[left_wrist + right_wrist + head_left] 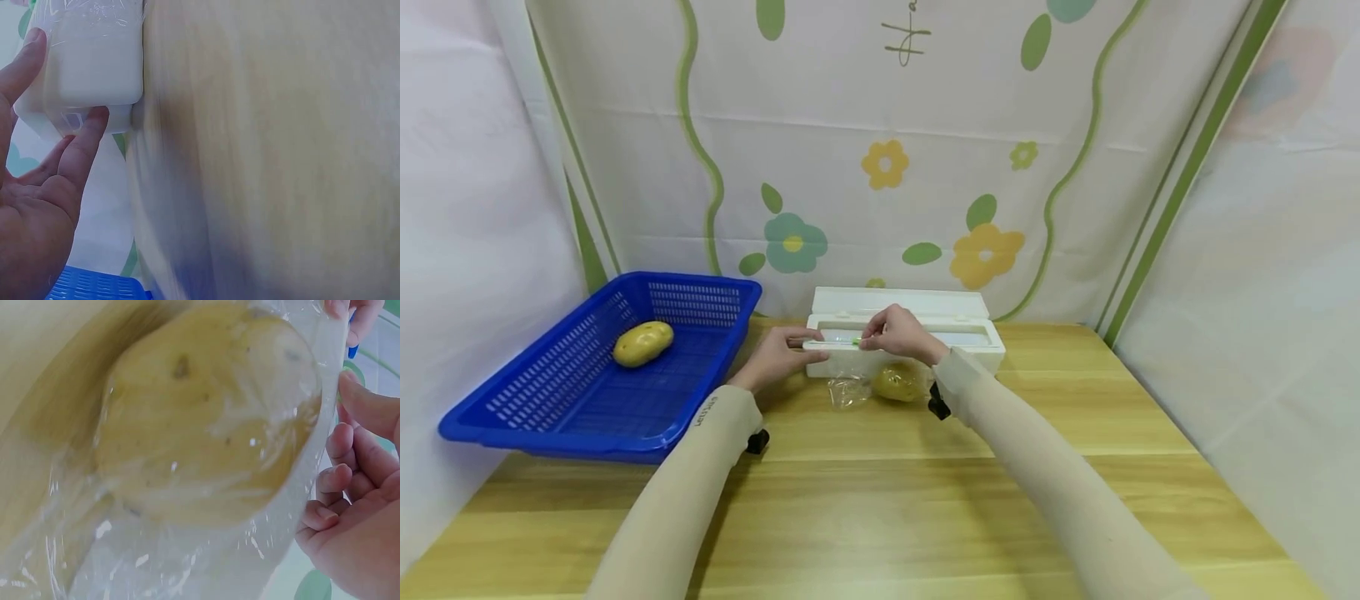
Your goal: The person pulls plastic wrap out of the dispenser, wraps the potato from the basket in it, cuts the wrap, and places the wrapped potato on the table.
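Observation:
A white cling film dispenser [981, 361] stands at the back of the table with its lid [901, 300] raised. My left hand [771, 360] holds its left end; in the left wrist view, the thumb and fingers are spread about the white end [94, 69]. At the front rim, my right hand [901, 332] pinches a small green slider [856, 341], mostly hidden by the fingers. Clear film [847, 392] hangs down the dispenser's front. Under the film lies a potato [897, 382] on the table, seen close up through the film in the right wrist view.
A blue plastic basket [602, 446] stands on the left, with another potato [643, 344] inside. Behind the dispenser hangs a flowered cloth [835, 167], and pale cloth walls flank both sides. The wooden table [865, 517] stretches out in front.

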A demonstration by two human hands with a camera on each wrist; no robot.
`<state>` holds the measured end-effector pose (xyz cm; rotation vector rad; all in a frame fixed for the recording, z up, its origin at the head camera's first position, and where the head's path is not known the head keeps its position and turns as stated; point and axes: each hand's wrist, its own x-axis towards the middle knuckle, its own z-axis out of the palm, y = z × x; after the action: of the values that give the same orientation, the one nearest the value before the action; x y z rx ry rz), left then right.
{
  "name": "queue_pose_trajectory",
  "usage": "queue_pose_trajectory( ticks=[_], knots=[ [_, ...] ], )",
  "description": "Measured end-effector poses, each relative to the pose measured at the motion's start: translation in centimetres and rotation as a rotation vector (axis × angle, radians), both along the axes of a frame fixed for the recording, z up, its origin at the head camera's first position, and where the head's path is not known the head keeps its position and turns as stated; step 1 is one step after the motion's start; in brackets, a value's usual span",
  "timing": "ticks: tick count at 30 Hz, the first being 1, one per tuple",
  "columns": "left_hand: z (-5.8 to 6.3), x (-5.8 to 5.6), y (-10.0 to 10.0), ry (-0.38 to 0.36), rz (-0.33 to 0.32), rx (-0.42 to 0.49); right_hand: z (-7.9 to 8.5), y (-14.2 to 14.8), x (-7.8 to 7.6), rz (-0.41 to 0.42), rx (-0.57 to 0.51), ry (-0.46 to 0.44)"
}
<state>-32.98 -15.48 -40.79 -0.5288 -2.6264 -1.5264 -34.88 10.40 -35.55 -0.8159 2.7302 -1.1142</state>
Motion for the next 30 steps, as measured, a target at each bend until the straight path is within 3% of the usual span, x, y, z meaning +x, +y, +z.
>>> queue_pose_trajectory(
  ticks=[8,14,30],
  knots=[
    [0.2,0.0,-0.5,-0.016,0.002,-0.024,0.5,4.0,-0.6,0.028,0.004,-0.045],
    [0.2,0.2,-0.8,-0.002,0.02,-0.043,0.7,6.9,-0.6,0.049,0.036,-0.02],
    [0.5,0.1,0.0,0.005,0.029,-0.085,0.4,8.7,-1.0,0.083,0.071,0.024]
  ],
)
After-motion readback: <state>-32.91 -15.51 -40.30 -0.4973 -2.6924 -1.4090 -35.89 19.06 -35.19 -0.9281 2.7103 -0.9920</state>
